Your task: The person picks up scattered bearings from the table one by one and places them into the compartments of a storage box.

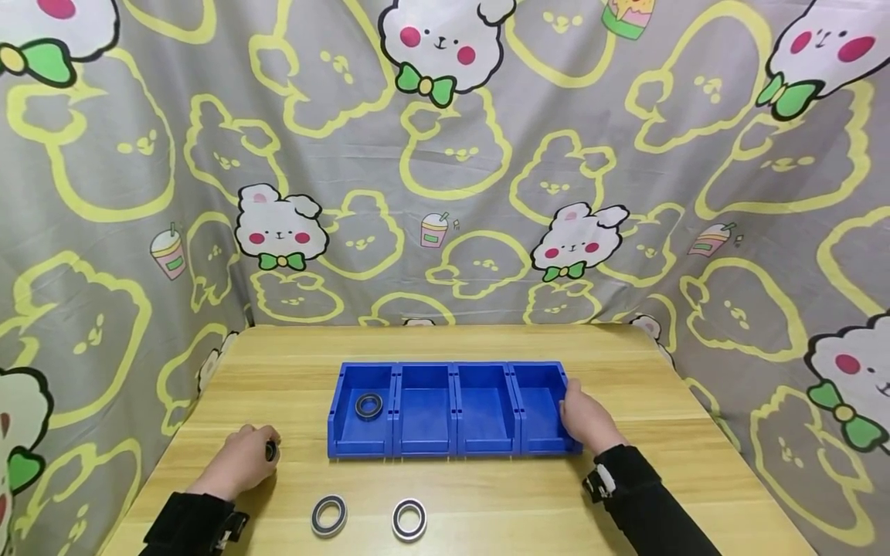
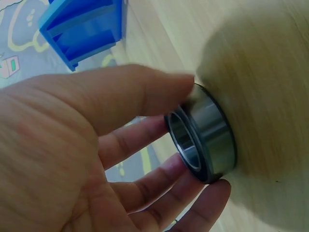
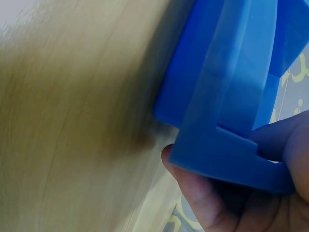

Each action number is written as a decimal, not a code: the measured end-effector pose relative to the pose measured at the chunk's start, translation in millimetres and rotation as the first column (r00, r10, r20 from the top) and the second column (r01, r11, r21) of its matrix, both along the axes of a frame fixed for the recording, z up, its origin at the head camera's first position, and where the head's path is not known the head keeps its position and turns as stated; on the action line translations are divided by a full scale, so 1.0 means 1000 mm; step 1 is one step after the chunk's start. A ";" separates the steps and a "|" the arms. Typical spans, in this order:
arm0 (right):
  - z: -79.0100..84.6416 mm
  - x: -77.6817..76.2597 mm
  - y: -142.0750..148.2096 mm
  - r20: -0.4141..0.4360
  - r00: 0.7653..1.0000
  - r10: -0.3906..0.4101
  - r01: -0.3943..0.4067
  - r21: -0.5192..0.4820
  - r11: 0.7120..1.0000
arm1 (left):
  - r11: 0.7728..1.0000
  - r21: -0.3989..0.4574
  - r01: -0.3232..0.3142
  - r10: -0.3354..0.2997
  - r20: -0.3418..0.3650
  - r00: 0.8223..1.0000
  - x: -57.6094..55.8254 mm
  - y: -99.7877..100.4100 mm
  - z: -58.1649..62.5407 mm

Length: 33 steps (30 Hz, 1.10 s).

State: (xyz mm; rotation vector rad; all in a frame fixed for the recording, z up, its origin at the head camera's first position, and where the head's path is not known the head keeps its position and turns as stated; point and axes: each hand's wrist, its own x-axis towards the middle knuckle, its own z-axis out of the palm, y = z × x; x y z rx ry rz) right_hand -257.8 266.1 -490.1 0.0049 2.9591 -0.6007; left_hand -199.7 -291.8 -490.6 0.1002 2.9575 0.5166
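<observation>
My left hand [image 1: 239, 462] is left of the blue bins, close over the table. It holds a ball bearing [image 2: 215, 137] between thumb and fingertips; the left wrist view shows the bearing tilted on edge, its shiny outer ring facing the table. At the other side, my right hand [image 1: 591, 417] grips the right end wall of the row of blue bins [image 1: 426, 413]. The thumb is on the upper side, while fingers reach around the bin's corner [image 3: 217, 159] in the right wrist view. Inside the leftmost compartment lies another bearing [image 1: 359, 411], flat on its floor.
Two more bearings lie flat on the table in front of the bins, a left one [image 1: 317, 522] and a right one [image 1: 397, 525]. The wooden table [image 1: 487, 502] ends at a patterned curtain [image 1: 480, 170] behind and at both sides.
</observation>
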 end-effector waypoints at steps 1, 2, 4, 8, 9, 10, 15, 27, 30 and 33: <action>0.000 0.000 0.000 -0.001 1.000 0.001 -0.001 0.000 1.000 | 1.000 0.002 0.001 -0.001 -0.010 1.000 0.000 -0.001 -0.001; -0.001 0.000 -0.001 -0.002 1.000 0.002 -0.002 0.000 1.000 | 1.000 0.004 -0.001 0.001 -0.018 1.000 0.000 -0.001 -0.001; -0.001 -0.001 0.000 -0.008 1.000 0.011 -0.011 0.009 1.000 | 1.000 0.006 -0.001 0.001 -0.028 1.000 0.000 -0.002 -0.002; -0.002 -0.001 0.000 -0.018 1.000 0.017 -0.017 0.011 1.000 | 1.000 0.004 -0.006 0.006 -0.033 0.999 0.000 -0.002 -0.003; -0.003 -0.002 0.000 -0.019 1.000 0.017 -0.016 0.010 1.000 | 1.000 0.003 -0.006 0.006 -0.034 0.999 0.000 -0.002 -0.003; -0.003 -0.001 0.000 -0.019 1.000 0.015 -0.015 0.008 1.000 | 1.000 0.002 -0.006 0.006 -0.034 0.999 0.000 -0.002 -0.003; -0.003 -0.001 -0.001 -0.018 1.000 0.023 -0.023 0.009 1.000 | 1.000 0.011 -0.013 0.014 -0.021 1.000 0.001 -0.002 -0.003; -0.002 -0.001 -0.004 -0.019 0.999 0.029 -0.028 0.015 0.999 | 0.999 0.046 0.000 0.004 -0.080 0.997 -0.004 0.023 0.030; -0.001 -0.001 -0.002 -0.016 1.000 0.025 -0.025 0.009 1.000 | 0.998 0.031 0.048 -0.042 -0.181 0.983 -0.010 0.043 0.051; 0.001 -0.002 0.000 -0.017 1.000 0.019 -0.019 0.004 1.000 | 0.996 0.013 0.093 -0.086 -0.250 0.964 -0.018 0.066 0.070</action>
